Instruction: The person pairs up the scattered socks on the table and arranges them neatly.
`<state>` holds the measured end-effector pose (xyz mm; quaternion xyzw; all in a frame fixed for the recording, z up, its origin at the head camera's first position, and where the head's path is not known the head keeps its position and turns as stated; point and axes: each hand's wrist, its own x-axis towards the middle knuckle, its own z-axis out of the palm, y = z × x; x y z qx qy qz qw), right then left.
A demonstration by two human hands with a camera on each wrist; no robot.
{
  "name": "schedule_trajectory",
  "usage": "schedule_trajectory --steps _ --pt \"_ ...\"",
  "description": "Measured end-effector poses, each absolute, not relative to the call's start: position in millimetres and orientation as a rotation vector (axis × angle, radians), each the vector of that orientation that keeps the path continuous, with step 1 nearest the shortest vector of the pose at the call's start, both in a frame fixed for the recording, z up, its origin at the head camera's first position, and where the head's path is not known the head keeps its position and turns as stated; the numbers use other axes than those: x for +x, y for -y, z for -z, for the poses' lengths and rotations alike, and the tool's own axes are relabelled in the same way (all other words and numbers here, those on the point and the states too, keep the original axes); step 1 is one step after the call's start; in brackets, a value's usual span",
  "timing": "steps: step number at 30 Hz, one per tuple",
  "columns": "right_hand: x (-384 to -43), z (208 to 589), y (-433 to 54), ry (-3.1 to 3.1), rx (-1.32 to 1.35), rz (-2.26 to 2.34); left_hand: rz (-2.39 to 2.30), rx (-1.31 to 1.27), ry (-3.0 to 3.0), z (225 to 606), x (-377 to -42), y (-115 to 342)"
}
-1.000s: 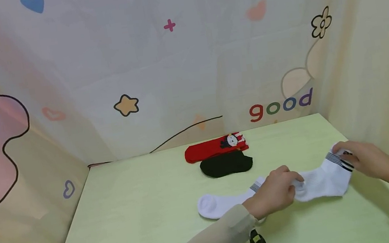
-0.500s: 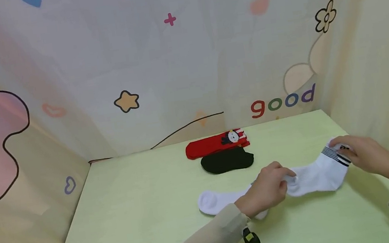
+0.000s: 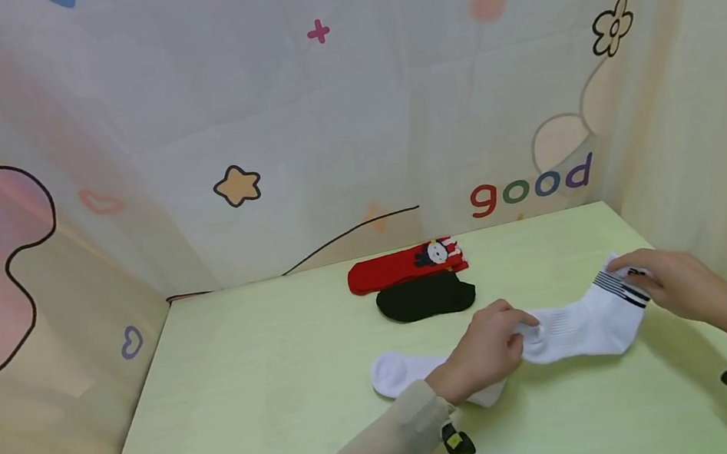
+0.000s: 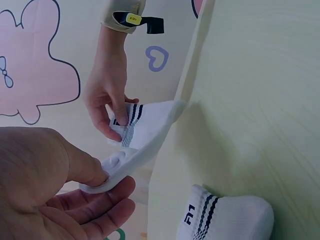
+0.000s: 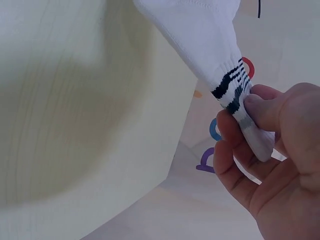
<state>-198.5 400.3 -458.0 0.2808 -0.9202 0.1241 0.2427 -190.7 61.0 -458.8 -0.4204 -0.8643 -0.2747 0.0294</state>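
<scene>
A white sock [image 3: 573, 329] with black cuff stripes is stretched between both hands, held over the table as its shadow shows. My left hand [image 3: 485, 346] pinches the toe end between thumb and fingers, plain in the left wrist view. At the striped cuff, my right hand [image 3: 682, 291] pinches the fabric; the right wrist view shows the thumb pressed on the cuff [image 5: 235, 92]. A second white sock [image 3: 401, 371] lies on the table, partly hidden behind the left hand and forearm. Its striped cuff with dark lettering [image 4: 200, 215] appears in the left wrist view.
Toward the back of the pale green table [image 3: 255, 397] lie a red sock [image 3: 384, 273] with a cartoon figure and, just in front of it, a black sock [image 3: 425, 298]. A printed curtain [image 3: 292, 113] encloses the back and sides.
Both hands have shifted slightly left with the stretched white sock. The left hand now covers the striped cuff of the sock lying on the table in the head view.
</scene>
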Motion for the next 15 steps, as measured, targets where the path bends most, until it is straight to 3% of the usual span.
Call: schedule_trajectory --steps 15 --pt "-197 447 -389 2.489 0.786 -0.328 0.920 -1.259 2.662 456 -192 -43"
